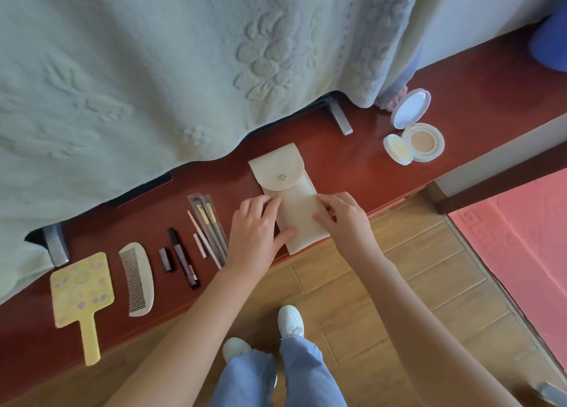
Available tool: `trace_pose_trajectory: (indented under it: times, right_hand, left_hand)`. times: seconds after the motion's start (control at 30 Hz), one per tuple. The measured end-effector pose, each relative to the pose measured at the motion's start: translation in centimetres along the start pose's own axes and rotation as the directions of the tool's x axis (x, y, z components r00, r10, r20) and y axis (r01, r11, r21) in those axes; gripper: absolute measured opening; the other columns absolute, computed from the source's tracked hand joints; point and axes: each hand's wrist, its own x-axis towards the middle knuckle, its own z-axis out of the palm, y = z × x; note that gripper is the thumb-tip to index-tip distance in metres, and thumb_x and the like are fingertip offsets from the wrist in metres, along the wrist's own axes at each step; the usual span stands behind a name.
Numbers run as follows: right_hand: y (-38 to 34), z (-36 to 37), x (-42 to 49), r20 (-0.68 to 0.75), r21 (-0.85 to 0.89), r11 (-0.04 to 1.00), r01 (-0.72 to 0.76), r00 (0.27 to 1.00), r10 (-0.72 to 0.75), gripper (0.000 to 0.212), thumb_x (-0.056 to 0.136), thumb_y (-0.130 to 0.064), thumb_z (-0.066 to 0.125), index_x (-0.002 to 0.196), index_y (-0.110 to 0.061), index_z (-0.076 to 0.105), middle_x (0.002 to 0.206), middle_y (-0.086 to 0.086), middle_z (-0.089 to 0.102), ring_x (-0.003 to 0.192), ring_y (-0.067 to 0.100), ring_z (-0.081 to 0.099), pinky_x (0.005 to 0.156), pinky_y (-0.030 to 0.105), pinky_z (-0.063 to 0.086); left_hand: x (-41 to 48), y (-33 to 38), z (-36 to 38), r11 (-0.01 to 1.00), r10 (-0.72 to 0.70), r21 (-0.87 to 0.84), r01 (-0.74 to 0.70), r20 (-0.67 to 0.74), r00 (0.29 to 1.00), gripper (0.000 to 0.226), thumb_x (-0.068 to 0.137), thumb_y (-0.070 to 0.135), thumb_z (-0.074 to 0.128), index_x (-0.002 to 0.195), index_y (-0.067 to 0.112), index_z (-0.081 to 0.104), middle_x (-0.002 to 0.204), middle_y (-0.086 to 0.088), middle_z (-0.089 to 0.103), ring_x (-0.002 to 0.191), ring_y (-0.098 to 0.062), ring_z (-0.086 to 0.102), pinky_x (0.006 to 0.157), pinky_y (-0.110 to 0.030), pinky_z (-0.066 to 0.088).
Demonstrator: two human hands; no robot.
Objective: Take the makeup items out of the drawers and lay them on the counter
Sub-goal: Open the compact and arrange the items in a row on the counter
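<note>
Blue trouser legs [294,373] and white shoes [291,319] sit right at the bottom of the view, standing on the wooden floor [399,283]. Above them both arms reach up to the dark red surface [352,164].

Both hands are on the cream pouch [294,204]. That pouch lies flat on the surface, its long axis running diagonally: the snap-flap end points up and left toward the hanging bedspread [153,68], the bottom end comes down to the front edge and looks like it pokes slightly past it. The left hand [256,228] rests on the pouch's left edge with fingers loosely spread, fingertips on the fabric. The right hand [339,219] is on the right edge, fingers curled in and pressing or lightly pinching the fabric, hard to say which.

Left of the left hand, the rest of the stuff is lined up in a row: makeup brushes [210,228] in a clear sleeve just beside the hand, a thin pink pencil [199,237], a dark liner pen [184,257], a small dark lipstick [165,259], a cream comb [138,279], and a yellow hand mirror [81,293] at the far left. All of them lie roughly parallel to the pouch.

Well to the right sits an open white cushion compact [414,136], lid tipped up.
</note>
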Motion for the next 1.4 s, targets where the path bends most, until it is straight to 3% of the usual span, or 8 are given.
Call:
trace_pose_trajectory:
  times: [0.17, 0.4, 0.5, 0.67, 0.93, 1.23, 1.4]
  right_hand:
    - [-2.2, 3.1, -1.1, 0.060, 0.021, 0.998, 0.051, 0.997, -0.052, 0.037, 0.089, -0.017, 0.058, 0.126, -0.012, 0.057, 0.115, 0.002, 0.053, 0.098, 0.017, 0.053, 0.080, 0.020, 0.040]
    - [-3.6, 5.1, -1.6, 0.103, 0.016, 0.996, 0.089, 0.991, -0.090, 0.039, 0.089, -0.019, 0.059, 0.128, -0.011, 0.055, 0.117, 0.003, 0.052, 0.099, 0.017, 0.053, 0.079, 0.019, 0.040]
    - [-3.8, 5.0, -1.7, 0.103, -0.004, 0.994, 0.108, 0.989, -0.107, 0.040, 0.090, -0.021, 0.059, 0.128, -0.011, 0.054, 0.118, 0.004, 0.053, 0.100, 0.020, 0.055, 0.080, 0.022, 0.044]
    - [-3.7, 3.8, -2.1, 0.076, -0.146, 0.977, 0.158, 0.986, -0.148, 0.050, 0.091, -0.029, 0.057, 0.134, -0.007, 0.047, 0.125, 0.007, 0.052, 0.115, 0.023, 0.050, 0.094, 0.029, 0.042]
    - [-2.6, -0.3, -3.7, 0.049, -0.321, 0.933, 0.160, 0.987, -0.152, 0.058, 0.095, -0.038, 0.047, 0.143, -0.008, 0.032, 0.145, 0.006, 0.038, 0.137, 0.020, 0.031, 0.108, 0.028, 0.032]
    - [3.2, -10.2, -0.9, -0.081, -0.317, 0.948, 0.030, 0.995, -0.058, 0.052, 0.094, -0.035, 0.049, 0.139, -0.011, 0.038, 0.138, 0.006, 0.046, 0.127, 0.023, 0.042, 0.102, 0.033, 0.037]
    - [8.3, -17.0, 4.0, -0.098, -0.315, 0.949, -0.010, 0.995, -0.022, 0.040, 0.092, -0.026, 0.055, 0.126, -0.006, 0.050, 0.125, 0.013, 0.052, 0.114, 0.031, 0.049, 0.092, 0.036, 0.040]
  left_hand:
    - [-3.0, -3.0, -1.8, 0.996, -0.053, 0.069, 0.052, 0.007, 0.999, 0.063, 0.076, 0.050, 0.062, 0.122, 0.007, 0.061, 0.109, -0.007, 0.064, 0.100, -0.025, 0.058, 0.087, -0.037, 0.050]
    - [-4.9, -4.9, -2.8, 0.987, -0.126, 0.107, 0.121, 0.045, 0.991, 0.063, 0.073, 0.049, 0.068, 0.121, 0.008, 0.061, 0.112, -0.009, 0.065, 0.100, -0.026, 0.059, 0.081, -0.037, 0.052]
    - [-4.8, -4.6, -3.2, 0.987, -0.116, 0.118, 0.113, 0.026, 0.993, 0.062, 0.079, 0.053, 0.058, 0.121, 0.008, 0.061, 0.114, -0.009, 0.064, 0.102, -0.026, 0.059, 0.082, -0.037, 0.052]
    - [-4.2, -2.9, -3.8, 0.993, -0.072, 0.099, 0.071, 0.007, 0.997, 0.058, 0.092, 0.049, 0.036, 0.124, 0.005, 0.057, 0.120, -0.010, 0.060, 0.110, -0.025, 0.056, 0.091, -0.035, 0.047]
    - [-2.4, 0.7, -3.3, 0.990, -0.044, 0.134, 0.038, 0.045, 0.998, 0.065, 0.094, 0.051, 0.024, 0.130, 0.004, 0.051, 0.134, -0.016, 0.054, 0.122, -0.030, 0.052, 0.097, -0.039, 0.046]
    - [4.2, 9.2, -0.1, 0.998, 0.012, 0.059, -0.015, 0.056, 0.998, 0.060, 0.091, 0.048, 0.044, 0.133, 0.004, 0.049, 0.130, -0.014, 0.056, 0.121, -0.028, 0.052, 0.100, -0.040, 0.045]
    - [10.0, 15.2, 2.5, 1.000, -0.020, 0.018, 0.020, 0.035, 0.999, 0.071, 0.080, 0.050, 0.061, 0.129, 0.000, 0.051, 0.119, -0.013, 0.060, 0.107, -0.027, 0.058, 0.085, -0.037, 0.051]
